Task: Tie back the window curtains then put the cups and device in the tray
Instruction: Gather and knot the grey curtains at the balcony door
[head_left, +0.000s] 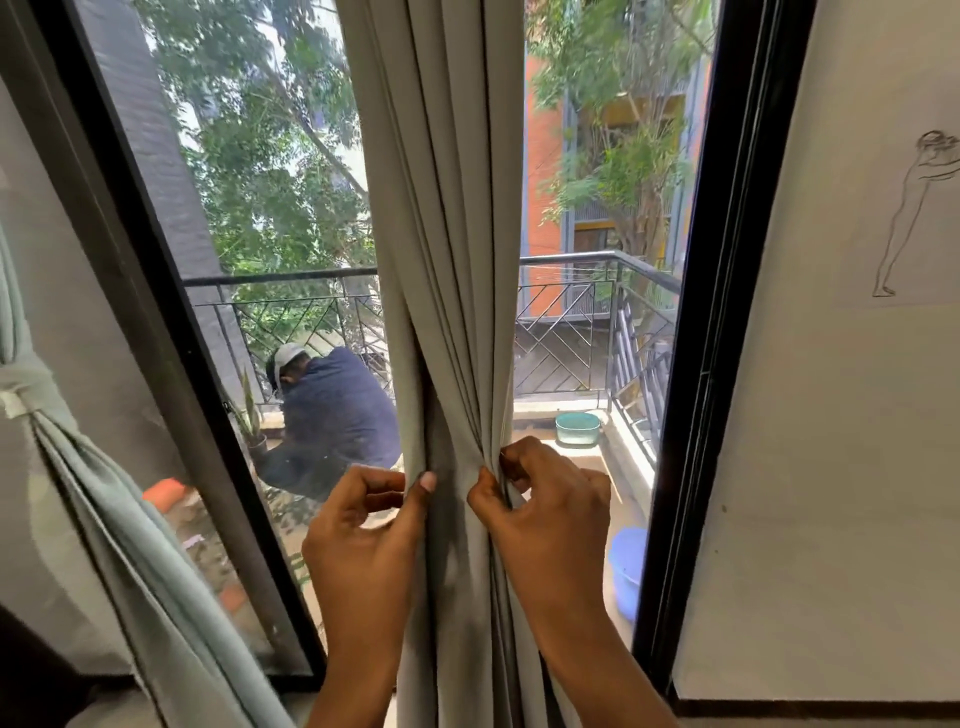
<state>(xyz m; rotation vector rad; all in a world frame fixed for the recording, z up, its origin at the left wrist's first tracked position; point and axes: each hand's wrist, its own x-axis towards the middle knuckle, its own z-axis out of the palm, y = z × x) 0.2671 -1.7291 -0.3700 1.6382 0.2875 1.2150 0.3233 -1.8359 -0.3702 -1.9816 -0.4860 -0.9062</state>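
Your left hand (363, 525) and right hand (545, 514) each pinch the gathered grey-green fabric curtain (447, 260), bunched at window centre; a second tied pale-green curtain (78, 457) hangs far left.

One view only, head-worn, wide-angle. Faces forward and a little down, toward the window frame (691, 415). Close in: left grip (363, 540) and right grip (550, 525) sit low centre, forearms entering from the bottom edge, curtain (457, 312) rising above them. Beyond the grips, through glass, balcony railing (280, 275). Wall (779, 467) right of the right grip. Straight lines bow near edges.
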